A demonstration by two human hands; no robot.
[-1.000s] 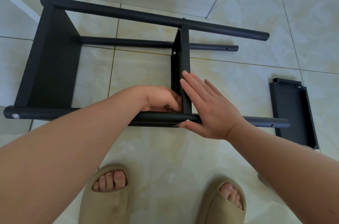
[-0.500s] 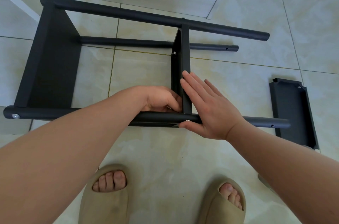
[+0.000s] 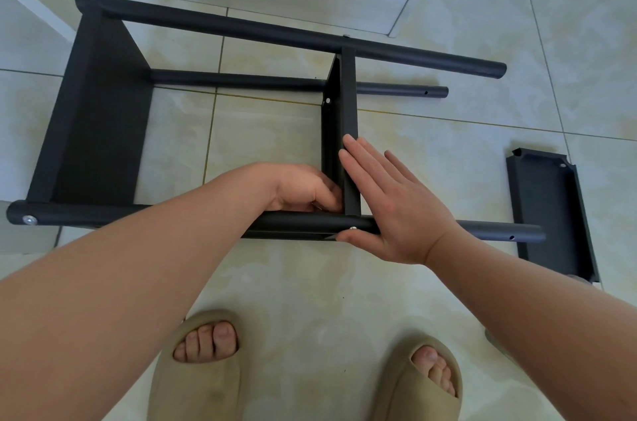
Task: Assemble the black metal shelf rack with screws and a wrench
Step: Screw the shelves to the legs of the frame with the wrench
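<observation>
Head view shows us the black rack (image 3: 103, 130) lying sideways on the tiled floor (image 3: 269, 130), our right hand (image 3: 396, 213) flat against its middle shelf (image 3: 348, 103), our left hand (image 3: 303, 187) curled in the corner, its hold unclear to us

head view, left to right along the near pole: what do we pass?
End screw → end shelf panel → left hand → middle shelf panel → right hand → empty screw hole → loose shelf panel on the floor.
</observation>
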